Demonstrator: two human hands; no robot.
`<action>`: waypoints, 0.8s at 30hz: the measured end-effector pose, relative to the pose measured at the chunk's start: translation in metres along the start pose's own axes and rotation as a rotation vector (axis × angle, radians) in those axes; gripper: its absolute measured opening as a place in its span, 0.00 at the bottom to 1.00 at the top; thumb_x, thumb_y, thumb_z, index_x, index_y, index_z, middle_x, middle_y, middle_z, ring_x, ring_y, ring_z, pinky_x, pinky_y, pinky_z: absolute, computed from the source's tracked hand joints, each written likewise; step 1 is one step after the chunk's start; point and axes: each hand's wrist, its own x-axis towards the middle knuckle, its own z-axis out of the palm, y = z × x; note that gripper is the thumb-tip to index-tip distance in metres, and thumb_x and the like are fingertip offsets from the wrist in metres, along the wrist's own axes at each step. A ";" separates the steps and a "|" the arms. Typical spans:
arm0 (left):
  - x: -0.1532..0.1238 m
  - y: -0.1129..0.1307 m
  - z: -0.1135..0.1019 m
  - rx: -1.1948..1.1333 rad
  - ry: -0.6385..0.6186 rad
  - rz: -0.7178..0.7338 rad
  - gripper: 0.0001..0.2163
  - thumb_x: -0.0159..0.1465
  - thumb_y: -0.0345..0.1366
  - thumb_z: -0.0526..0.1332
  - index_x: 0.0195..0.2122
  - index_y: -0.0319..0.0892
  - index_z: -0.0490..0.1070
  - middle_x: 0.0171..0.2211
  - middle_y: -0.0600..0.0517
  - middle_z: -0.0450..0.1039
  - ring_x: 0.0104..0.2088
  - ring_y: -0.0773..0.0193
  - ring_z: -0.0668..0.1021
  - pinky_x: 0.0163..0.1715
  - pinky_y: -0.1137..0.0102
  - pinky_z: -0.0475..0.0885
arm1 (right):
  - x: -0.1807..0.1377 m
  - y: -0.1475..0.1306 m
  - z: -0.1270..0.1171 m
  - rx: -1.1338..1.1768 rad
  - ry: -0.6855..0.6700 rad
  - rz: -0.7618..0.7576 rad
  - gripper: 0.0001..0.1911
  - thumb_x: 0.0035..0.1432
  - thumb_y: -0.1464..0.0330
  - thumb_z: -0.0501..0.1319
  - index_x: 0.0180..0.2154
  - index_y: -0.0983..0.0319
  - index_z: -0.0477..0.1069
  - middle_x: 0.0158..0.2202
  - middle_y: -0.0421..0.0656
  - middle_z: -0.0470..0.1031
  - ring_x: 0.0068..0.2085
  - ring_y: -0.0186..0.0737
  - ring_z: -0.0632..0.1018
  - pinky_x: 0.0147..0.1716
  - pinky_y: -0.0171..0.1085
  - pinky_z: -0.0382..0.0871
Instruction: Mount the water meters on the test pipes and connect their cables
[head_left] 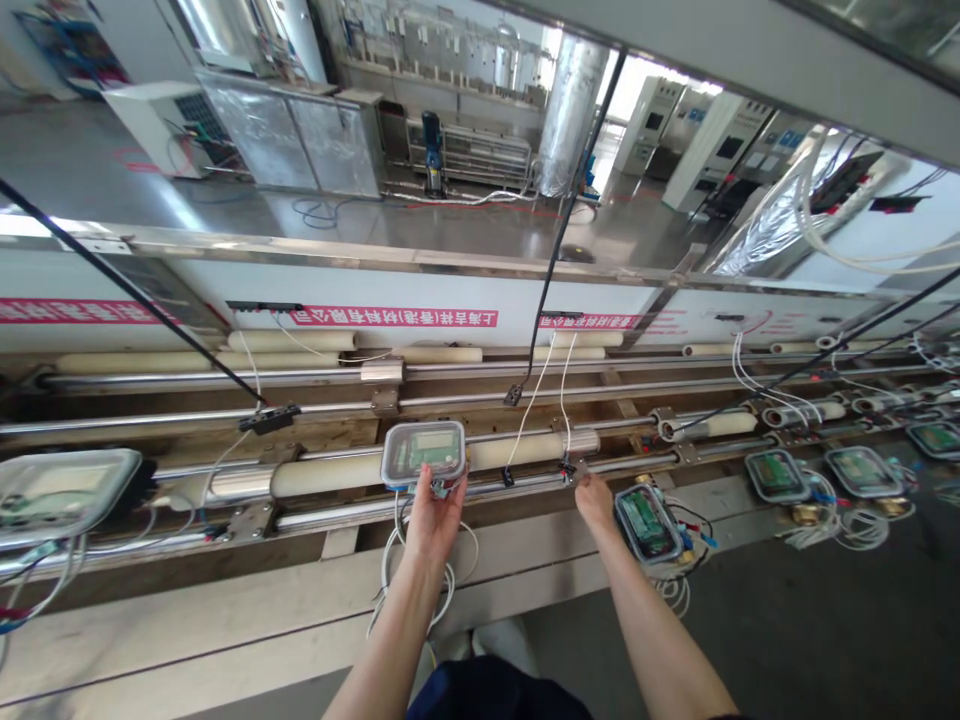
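Note:
My left hand point(435, 512) grips the underside of a clear-lidded meter unit point(424, 452) with a green circuit board inside, held up against the cream pipe point(330, 473) on the test bench. White wires point(390, 570) hang in loops below it. My right hand point(592, 497) reaches to a small black clip point(571, 470) on the steel rail, where two white wires point(559, 400) come down; its fingers are curled at the clip. Another meter unit point(646, 522) lies just right of that hand.
Steel rails point(450, 395) and cream pipe sections run left to right along the wooden bench. More clear-lidded meters sit at the left point(64, 490) and right point(862, 470). Black cables point(570, 200) cross overhead. A red-lettered white panel point(394, 317) backs the bench.

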 end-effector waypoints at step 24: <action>-0.005 0.003 0.003 0.018 0.035 -0.018 0.10 0.66 0.37 0.54 0.39 0.37 0.70 0.35 0.45 0.75 0.39 0.56 0.79 0.35 0.64 0.79 | -0.065 -0.080 0.060 -0.033 -0.121 -0.345 0.18 0.50 0.73 0.58 0.45 0.69 0.69 0.43 0.53 0.75 0.46 0.45 0.75 0.46 0.34 0.64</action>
